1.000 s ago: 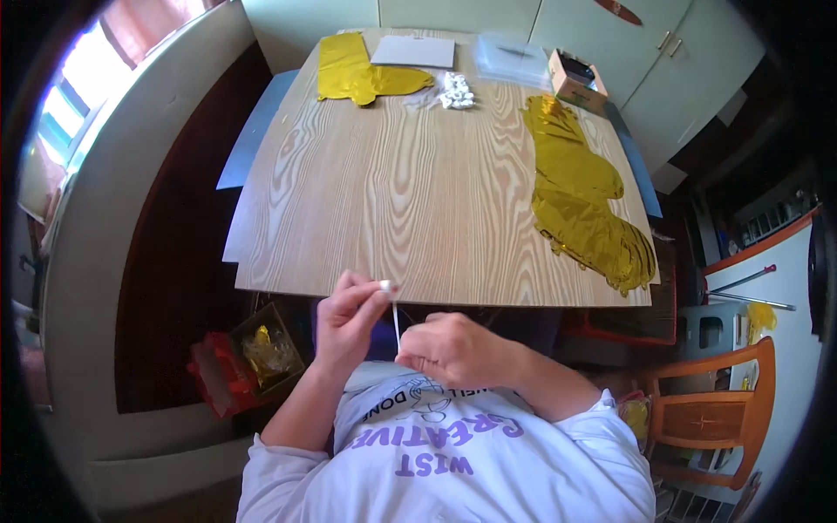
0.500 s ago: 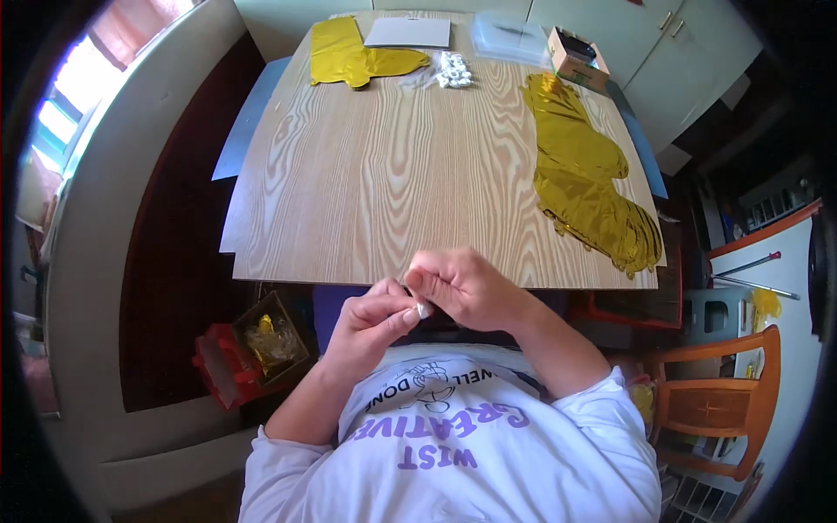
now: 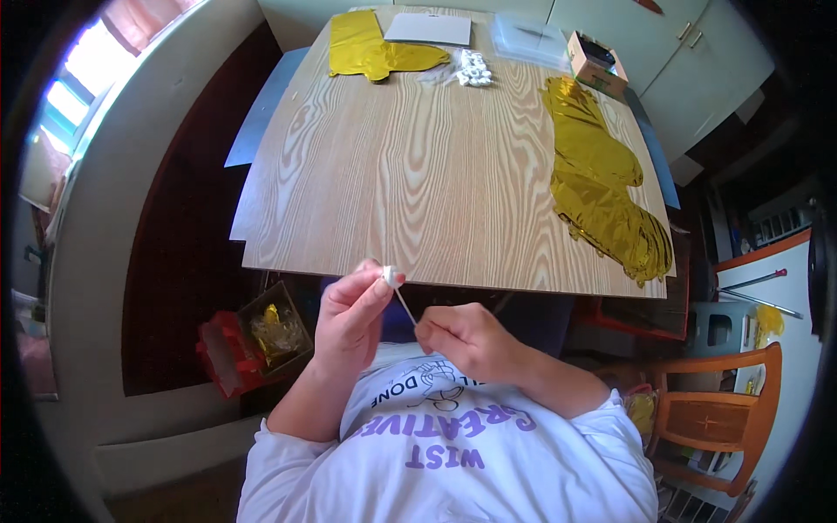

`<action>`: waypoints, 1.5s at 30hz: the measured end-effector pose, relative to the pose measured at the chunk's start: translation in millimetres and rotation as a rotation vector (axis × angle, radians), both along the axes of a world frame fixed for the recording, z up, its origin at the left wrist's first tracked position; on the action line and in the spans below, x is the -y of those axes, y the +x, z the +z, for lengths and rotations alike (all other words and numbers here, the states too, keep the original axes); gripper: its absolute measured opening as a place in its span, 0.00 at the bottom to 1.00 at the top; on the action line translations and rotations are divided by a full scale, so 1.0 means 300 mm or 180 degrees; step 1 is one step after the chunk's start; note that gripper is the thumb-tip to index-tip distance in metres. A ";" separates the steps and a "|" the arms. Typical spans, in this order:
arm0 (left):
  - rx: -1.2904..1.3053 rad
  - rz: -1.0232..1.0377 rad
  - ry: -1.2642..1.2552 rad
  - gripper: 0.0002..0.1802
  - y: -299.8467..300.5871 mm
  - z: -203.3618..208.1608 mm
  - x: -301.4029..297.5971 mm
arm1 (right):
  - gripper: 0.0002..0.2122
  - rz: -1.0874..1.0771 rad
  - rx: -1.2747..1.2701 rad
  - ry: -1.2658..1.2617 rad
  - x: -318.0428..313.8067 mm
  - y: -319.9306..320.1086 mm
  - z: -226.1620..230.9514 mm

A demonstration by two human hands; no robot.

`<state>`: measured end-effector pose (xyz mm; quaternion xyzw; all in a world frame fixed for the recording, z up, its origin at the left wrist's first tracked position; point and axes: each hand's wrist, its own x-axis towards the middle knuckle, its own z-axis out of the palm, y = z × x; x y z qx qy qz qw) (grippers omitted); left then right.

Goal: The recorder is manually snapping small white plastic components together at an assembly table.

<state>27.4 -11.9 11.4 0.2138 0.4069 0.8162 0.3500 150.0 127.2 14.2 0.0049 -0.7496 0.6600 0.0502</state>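
Observation:
My left hand (image 3: 353, 307) pinches a small white roll (image 3: 391, 277) between thumb and fingers, close to the table's front edge. From the roll a thin white strand, like ribbon (image 3: 404, 305), runs taut down to the right. Its lower end disappears into the closed fingers of my right hand (image 3: 460, 336), which is nearer my body. At the far side of the table sits a cluster of similar small white rolls (image 3: 473, 69), beside some clear plastic film (image 3: 438, 74).
Flat gold foil balloons lie on the wooden table (image 3: 349, 174), one far left (image 3: 356, 52), others along the right (image 3: 593, 166). A white board (image 3: 428, 30), clear plastic sheets (image 3: 532, 41) and a cardboard box (image 3: 597, 65) stand behind. A red container (image 3: 224, 353) sits lower left, a wooden chair (image 3: 711, 414) right.
My hands, earlier together at the white roll, are apart now. The right has come down toward my body, drawing out the strand; the left has lifted the roll slightly. The view has shifted a little.

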 end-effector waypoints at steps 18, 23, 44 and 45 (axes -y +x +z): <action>-0.2296 -0.0132 -0.0836 0.05 0.046 -0.029 -0.009 | 0.10 -0.0357 -0.1033 0.1315 -0.145 -0.084 0.093; -0.0487 0.0412 -0.0410 0.07 -0.009 -0.043 -0.036 | 0.10 0.0192 -0.1042 0.1404 -0.055 -0.052 -0.017; -0.0850 -0.0261 -0.0843 0.08 0.026 -0.080 -0.027 | 0.09 -0.0446 -0.1527 0.1753 -0.112 -0.070 0.065; -0.1014 -0.0358 -0.0870 0.08 0.056 -0.054 -0.036 | 0.09 -0.0679 -0.1519 0.1719 -0.144 -0.090 0.077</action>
